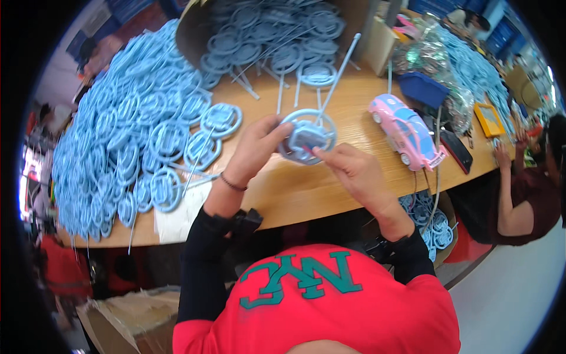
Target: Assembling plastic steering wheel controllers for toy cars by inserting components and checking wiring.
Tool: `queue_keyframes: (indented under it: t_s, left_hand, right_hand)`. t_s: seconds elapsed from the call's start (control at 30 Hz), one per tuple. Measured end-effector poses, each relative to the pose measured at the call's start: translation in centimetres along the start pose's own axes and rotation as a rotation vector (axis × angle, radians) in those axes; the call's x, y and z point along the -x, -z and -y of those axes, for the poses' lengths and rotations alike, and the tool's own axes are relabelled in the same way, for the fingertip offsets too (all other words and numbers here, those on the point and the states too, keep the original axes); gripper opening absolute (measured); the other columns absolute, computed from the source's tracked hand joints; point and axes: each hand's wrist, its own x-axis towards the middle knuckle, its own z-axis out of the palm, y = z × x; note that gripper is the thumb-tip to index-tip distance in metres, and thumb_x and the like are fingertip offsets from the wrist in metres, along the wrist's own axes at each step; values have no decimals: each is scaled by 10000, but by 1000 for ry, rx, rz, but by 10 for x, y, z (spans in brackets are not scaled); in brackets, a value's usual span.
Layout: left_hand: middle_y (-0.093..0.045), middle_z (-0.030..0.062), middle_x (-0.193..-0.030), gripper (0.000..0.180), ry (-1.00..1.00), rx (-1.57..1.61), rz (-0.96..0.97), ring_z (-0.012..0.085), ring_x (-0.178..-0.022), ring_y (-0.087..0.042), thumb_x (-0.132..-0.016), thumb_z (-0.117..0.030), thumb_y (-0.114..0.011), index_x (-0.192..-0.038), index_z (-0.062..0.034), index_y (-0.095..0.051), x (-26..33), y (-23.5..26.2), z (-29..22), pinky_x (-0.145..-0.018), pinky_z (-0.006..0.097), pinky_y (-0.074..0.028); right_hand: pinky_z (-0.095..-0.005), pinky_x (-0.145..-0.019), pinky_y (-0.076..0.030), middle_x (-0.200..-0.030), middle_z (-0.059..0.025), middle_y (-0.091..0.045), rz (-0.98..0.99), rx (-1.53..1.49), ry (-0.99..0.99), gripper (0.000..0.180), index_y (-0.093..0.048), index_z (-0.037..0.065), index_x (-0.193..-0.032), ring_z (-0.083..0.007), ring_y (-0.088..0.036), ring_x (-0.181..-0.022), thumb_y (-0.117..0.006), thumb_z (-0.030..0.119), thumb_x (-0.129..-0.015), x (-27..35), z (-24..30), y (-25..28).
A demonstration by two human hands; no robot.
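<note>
Pale blue plastic fills the person's left hand [263,141]: a toy steering wheel [308,137], gripped by its left rim above the worktop [268,203], its long thin rod [342,71] slanting up and to the right. The right hand [354,172] has thumb and forefinger pinched together at the wheel's lower right; from here I can't tell whether anything small is between them. Out to the left spreads a great heap of similar wheels [127,130], more lie in a cardboard box [188,38] beyond, and a pink toy car [405,131] stands to the right, near a dark blue bin [423,89].
</note>
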Motion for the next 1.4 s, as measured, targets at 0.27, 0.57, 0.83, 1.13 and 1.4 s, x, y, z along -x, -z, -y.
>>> queue_keyframes:
  t_s: [0.27, 0.57, 0.83, 1.13, 1.4]
  left_hand:
    - [-640, 41, -930, 322, 36, 256, -32, 109, -809, -635, -951, -258, -575, -1128, 10, -589, 11, 2, 21, -736, 258, -544]
    - [-649, 44, -954, 317, 63, 253, 2, 109, -820, -639, -950, -241, -575, -1155, 2, -588, 9, 10, 31, -740, 248, -537]
    - [-654, 46, -960, 317, 33, 272, -11, 105, -842, -618, -946, -223, -571, -1146, 21, -601, 11, 8, 31, -742, 260, -512]
    - [-629, 74, -1092, 437, 80, 526, 156, 142, -972, -613, -968, -335, -532, -1235, 11, -524, 8, -2, 34, -830, 289, -510]
    - [-627, 82, -1139, 463, 70, 583, 215, 162, -1036, -613, -979, -385, -480, -1262, -19, -506, 7, 1, 37, -897, 313, -501]
  right_hand:
    - [-344, -612, -482, -829, -85, -628, 101, 60, 6, 280, -686, 140, -1094, -256, -623, -719, -630, 55, -834, -8, 7, -4]
    - [-354, -624, -496, -833, -77, -628, 94, -13, 4, 247, -696, 161, -1068, -272, -629, -732, -636, 96, -838, -11, 3, -10]
    - [-347, -636, -496, -832, -69, -629, 107, -97, 8, 293, -691, 158, -1091, -257, -632, -746, -635, 57, -821, -12, 2, -9]
    - [-345, -642, -495, -840, -67, -628, 119, -116, 3, 313, -678, 156, -1117, -258, -629, -753, -633, 53, -824, -10, -2, -9]
    - [-351, -634, -490, -829, -72, -620, 66, -118, 36, 317, -678, 147, -1110, -263, -626, -749, -630, 44, -814, -7, 5, -13]
